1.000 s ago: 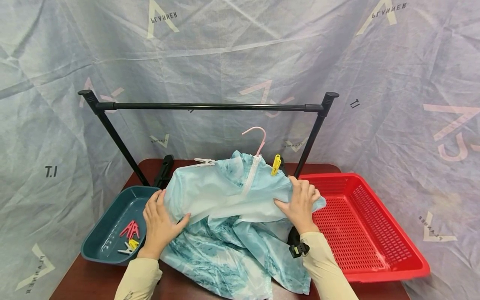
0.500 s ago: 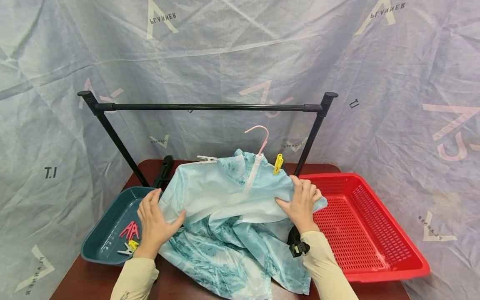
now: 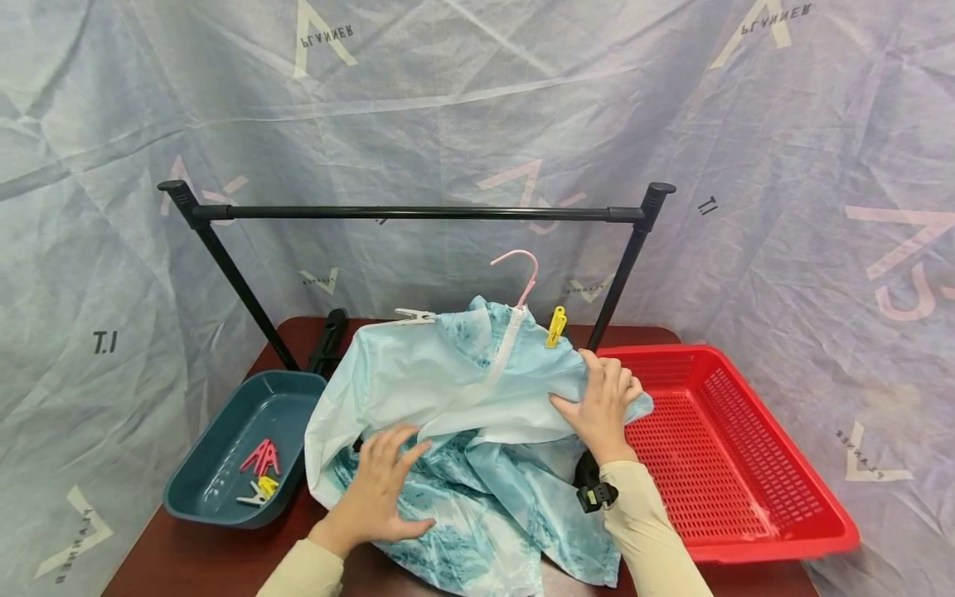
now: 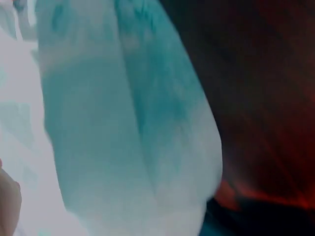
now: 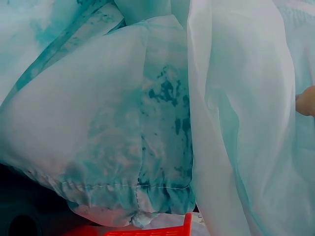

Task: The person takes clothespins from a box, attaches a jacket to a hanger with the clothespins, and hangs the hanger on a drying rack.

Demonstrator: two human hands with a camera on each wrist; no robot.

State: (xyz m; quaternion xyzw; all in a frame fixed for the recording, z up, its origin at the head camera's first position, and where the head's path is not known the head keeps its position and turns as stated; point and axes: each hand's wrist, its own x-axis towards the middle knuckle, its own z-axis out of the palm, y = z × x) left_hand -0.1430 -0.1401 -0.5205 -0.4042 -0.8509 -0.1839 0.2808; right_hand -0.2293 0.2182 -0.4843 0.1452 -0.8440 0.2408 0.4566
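A light-blue and white jacket (image 3: pixel 425 365) with a white zip lies on a pink hanger (image 3: pixel 528 274), whose hook stands up from the collar. One white clothespin (image 3: pixel 414 316) and one yellow clothespin (image 3: pixel 555 327) are clipped to its shoulders. My right hand (image 3: pixel 600 410) grips the right shoulder, thumb in front. Over the lower part of the jacket, my left hand (image 3: pixel 380 489) has its fingers spread and holds nothing. The left wrist view is filled mostly by hanging sleeve cloth (image 4: pixel 98 137), with a bit of finger at the edge. Gathered elastic cloth (image 5: pixel 162 191) shows in the right wrist view.
A black rack (image 3: pixel 418 212) stands behind the jacket. To the left, a blue-grey basin (image 3: pixel 216 439) holds pink, yellow and white clothespins (image 3: pixel 261 456). A red basket (image 3: pixel 701 464) is at the right on the dark red table (image 3: pixel 186 564). Printed cloth hangs behind.
My left hand has let go of the jacket's left side and moved right and down over its lower part. The left sleeve now hangs down. The right hand keeps its hold.
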